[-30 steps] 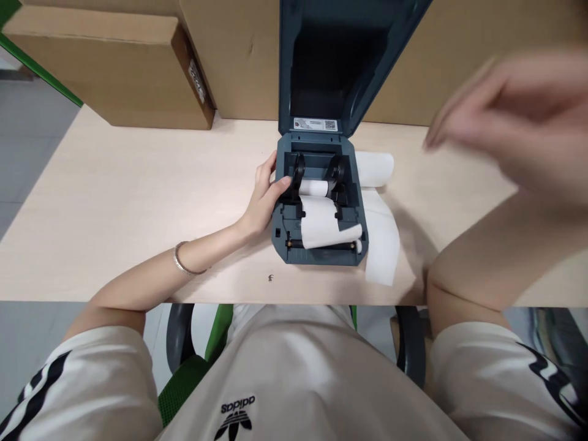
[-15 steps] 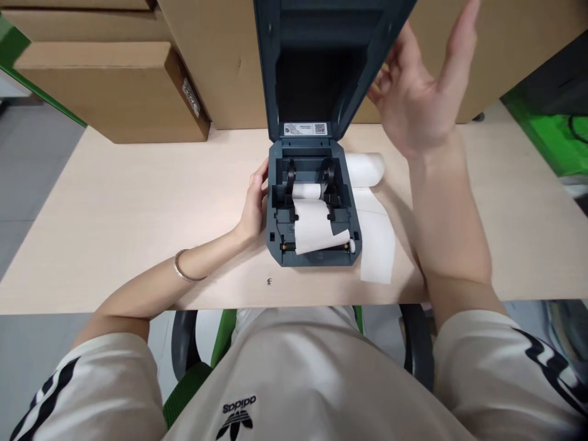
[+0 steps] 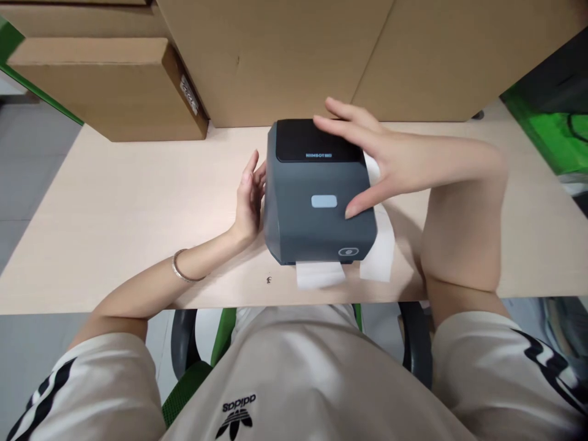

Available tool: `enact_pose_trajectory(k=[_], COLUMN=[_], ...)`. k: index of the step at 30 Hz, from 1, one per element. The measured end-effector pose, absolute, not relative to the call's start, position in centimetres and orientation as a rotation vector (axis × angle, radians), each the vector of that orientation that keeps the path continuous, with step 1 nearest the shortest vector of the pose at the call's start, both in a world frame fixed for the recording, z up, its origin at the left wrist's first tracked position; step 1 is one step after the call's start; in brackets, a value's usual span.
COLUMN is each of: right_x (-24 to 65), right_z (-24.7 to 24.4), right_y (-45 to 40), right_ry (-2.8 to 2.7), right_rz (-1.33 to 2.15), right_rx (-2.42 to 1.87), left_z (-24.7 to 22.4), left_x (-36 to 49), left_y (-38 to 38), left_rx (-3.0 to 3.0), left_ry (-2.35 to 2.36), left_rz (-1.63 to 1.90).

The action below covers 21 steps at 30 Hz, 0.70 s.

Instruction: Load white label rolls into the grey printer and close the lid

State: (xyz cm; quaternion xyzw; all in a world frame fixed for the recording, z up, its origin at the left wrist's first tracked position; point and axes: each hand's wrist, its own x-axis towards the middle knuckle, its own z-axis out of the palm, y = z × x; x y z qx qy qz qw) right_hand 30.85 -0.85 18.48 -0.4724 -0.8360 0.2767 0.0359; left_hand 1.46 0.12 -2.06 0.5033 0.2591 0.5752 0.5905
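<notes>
In front of me on the table stands a dark grey label printer (image 3: 301,223) with its lid down. A strip of white paper (image 3: 320,275) sticks out under its front edge. My right hand (image 3: 367,150) lies across the right side of the lid, fingers and thumb spread. Beside the printer's left wall is my left hand (image 3: 250,199), its fingers apart and holding nothing; whether its fingertips touch the wall I cannot tell. More white paper (image 3: 382,245) lies on the table along the printer's right side, partly hidden by the printer and my right hand.
Cardboard boxes stand along the back of the pale wooden table (image 3: 151,202), a smaller box (image 3: 110,92) at the left and a large one (image 3: 294,61) behind the printer. A tiny dark scrap (image 3: 269,280) lies near the front edge.
The printer's lid, upright before, has come down and covers the paper roll inside. My right hand moved down with it onto the top. Paper now shows below the front edge.
</notes>
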Motion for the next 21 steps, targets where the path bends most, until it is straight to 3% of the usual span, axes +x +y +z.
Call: enact_pose_trajectory(k=[21], right_x=[30.8], right_z=[16.2], right_y=[-0.6], right_ry=[-2.754], right_rz=[0.658], right_rx=[-1.352], left_z=[-0.6], left_x=[1.3], left_y=[0.2], left_rx=[1.432], left_ry=[0.493], left_rz=[1.204])
